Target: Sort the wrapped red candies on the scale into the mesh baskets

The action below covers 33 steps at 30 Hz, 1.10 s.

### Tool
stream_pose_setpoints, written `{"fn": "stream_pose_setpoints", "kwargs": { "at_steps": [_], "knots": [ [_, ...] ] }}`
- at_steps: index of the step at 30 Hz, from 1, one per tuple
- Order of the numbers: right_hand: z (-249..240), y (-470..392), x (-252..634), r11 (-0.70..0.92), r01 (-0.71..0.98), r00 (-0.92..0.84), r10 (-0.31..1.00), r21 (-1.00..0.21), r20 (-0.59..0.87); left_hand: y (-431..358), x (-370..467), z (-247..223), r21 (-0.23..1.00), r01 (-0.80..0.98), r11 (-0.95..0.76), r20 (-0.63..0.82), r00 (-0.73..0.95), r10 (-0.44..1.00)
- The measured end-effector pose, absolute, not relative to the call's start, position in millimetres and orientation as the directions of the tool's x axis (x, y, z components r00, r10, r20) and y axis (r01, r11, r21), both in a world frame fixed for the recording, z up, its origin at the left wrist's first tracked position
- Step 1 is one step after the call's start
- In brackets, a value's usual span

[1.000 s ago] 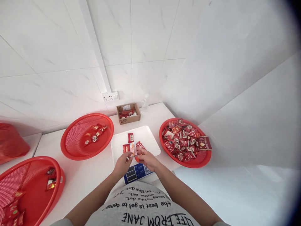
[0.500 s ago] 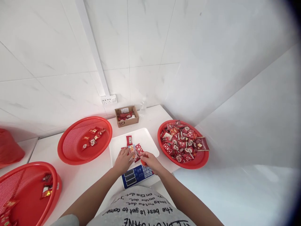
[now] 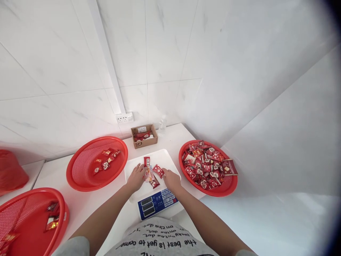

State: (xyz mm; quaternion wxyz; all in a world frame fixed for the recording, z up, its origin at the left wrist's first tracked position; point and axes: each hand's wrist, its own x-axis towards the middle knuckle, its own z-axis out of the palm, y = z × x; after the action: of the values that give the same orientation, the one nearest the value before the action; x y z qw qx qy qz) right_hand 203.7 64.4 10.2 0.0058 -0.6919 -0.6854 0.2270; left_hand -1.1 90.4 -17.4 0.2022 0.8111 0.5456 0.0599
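A white tray (image 3: 170, 164) rests on a scale with a blue keypad panel (image 3: 157, 203). On it lie a small red packet (image 3: 146, 161), a pale orange and blue packet (image 3: 149, 174) and a dark red packet (image 3: 154, 183). My left hand (image 3: 136, 177) is over the tray's left half, its fingertips at the pale packet's left edge, fingers spread. My right hand (image 3: 172, 179) pinches the right end of a red dotted packet (image 3: 158, 170) between thumb and fingers.
A red basket full of packets (image 3: 183, 173) stands right. Two red baskets (image 3: 69, 174) (image 3: 64, 220) with a few packets are left. Behind the tray is a cardboard box (image 3: 145, 143) beside a clear plastic item (image 3: 162, 124). A red bag (image 3: 12, 170) lies far left.
My hands have moved apart, the right one slightly up and right with the dotted packet. The pale packet and the dark red packet below it now show more. The view has tilted up slightly.
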Motion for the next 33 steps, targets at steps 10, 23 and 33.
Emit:
{"fn": "stream_pose_setpoints", "kwargs": {
  "at_steps": [10,23,33],
  "knots": [
    [7,61,190,-0.081,0.896,-0.09,0.93,-0.437,-0.356,96,6,-20,0.454,0.824,-0.339,-0.114,0.431,0.895],
    [10,76,208,-0.025,0.919,-0.118,0.935,-0.393,-0.335,104,7,-20,0.49,0.76,-0.426,-0.13,0.547,0.827],
    [15,66,206,0.08,0.859,-0.262,0.917,-0.506,-0.3,84,1,-13,0.446,0.853,-0.272,-0.07,0.336,0.939]
  ]
}}
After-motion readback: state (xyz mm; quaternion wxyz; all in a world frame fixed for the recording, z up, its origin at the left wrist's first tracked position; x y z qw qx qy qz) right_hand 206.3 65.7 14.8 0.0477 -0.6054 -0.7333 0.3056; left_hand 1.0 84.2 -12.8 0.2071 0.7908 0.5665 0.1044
